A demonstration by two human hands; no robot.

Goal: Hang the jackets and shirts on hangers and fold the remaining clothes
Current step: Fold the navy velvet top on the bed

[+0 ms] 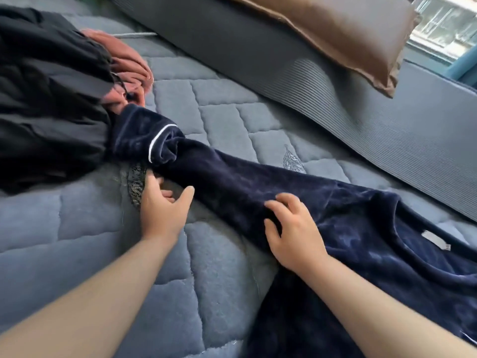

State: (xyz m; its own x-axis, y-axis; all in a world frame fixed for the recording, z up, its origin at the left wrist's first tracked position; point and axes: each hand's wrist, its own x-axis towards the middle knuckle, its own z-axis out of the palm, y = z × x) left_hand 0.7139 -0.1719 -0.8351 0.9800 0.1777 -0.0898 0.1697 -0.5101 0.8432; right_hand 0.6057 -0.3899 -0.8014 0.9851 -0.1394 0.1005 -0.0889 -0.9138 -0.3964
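One navy top (284, 192) laid across the bed (90, 228), its sleeve (160, 140) stretched to the far left, white-piped cuff turned back and touching the black clothes (51, 99). Left hand (161, 210) spread, thumb out, at the sleeve's near edge, thumb tip just touching fleece. Right hand (291, 233) resting on the top near the shoulder, fingers bent; pinch on fabric not discernible. White label (436, 240) inside the neckline at right. Pink garment (126, 58) partly under the black clothes. Grey mat (335, 99) and brown pillow (335, 29) along the bed's far side.
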